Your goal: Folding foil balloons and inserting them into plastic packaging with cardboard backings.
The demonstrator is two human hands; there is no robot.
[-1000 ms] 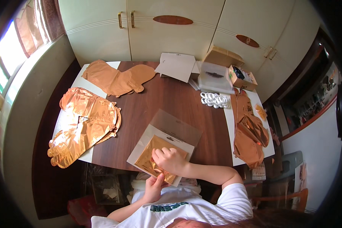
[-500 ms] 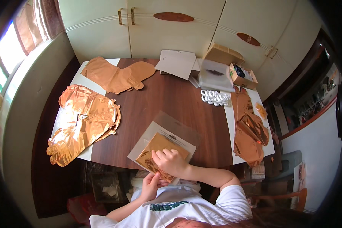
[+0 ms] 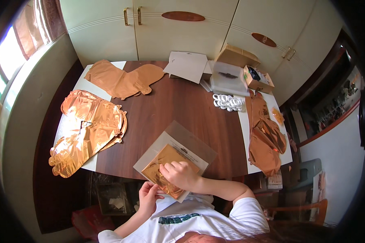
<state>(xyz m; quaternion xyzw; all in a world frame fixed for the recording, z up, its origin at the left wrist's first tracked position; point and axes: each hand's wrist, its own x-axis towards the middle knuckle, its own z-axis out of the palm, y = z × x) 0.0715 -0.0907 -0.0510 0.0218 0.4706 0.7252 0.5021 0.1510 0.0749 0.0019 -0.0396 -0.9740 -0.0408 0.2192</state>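
A clear plastic bag (image 3: 205,145) with a white printed card (image 3: 182,149) lies tilted at the table's near edge. Folded gold foil (image 3: 166,156), seemingly a flat balloon, lies over the card. My right hand (image 3: 179,175) is on this foil, its fingers curled and closed against it; its thumb is mostly hidden. Thumb and fingers of my left hand (image 3: 149,194) pinch together at the bag's near left corner. Whether the foil lies wholly within the bag I cannot tell.
Flat copper foil balloons lie at the left (image 3: 91,129), back left (image 3: 123,79) and right (image 3: 265,135). White rings (image 3: 229,103), a stack of clear bags (image 3: 230,79), a small open box (image 3: 258,79) and a white card box (image 3: 186,67) stand along the back, before cabinets (image 3: 182,36).
My left hand has moved left along the bag's near edge, off the foil's lower part. The bag has shifted slightly left; my right hand stays on the foil.
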